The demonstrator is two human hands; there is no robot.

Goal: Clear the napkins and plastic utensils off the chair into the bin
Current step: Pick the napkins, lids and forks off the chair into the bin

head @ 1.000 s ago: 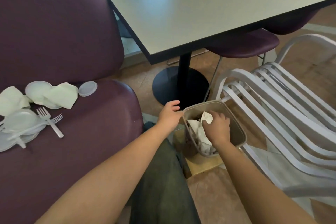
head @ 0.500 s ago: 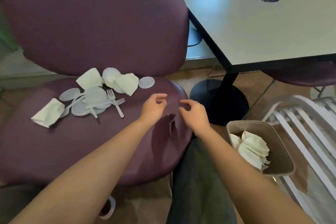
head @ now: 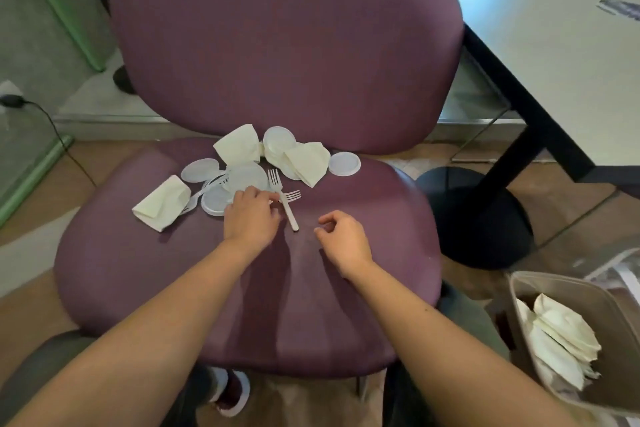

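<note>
Head view: purple chair [head: 242, 288] filling the middle, bin [head: 609, 340] near right with napkins inside. Far on the seat, napkins [head: 162, 203], lids [head: 344, 164], forks [head: 282, 196]. Left hand [head: 251, 215] curled over the lids, grip unclear; right hand [head: 344, 239] loosely curled, empty.

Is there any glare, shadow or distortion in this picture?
Head view: pale glare on the table; soft shadows of both arms fall on the chair seat; wide-angle lens bends the edges; the bin at the corner looks slightly soft.
</note>
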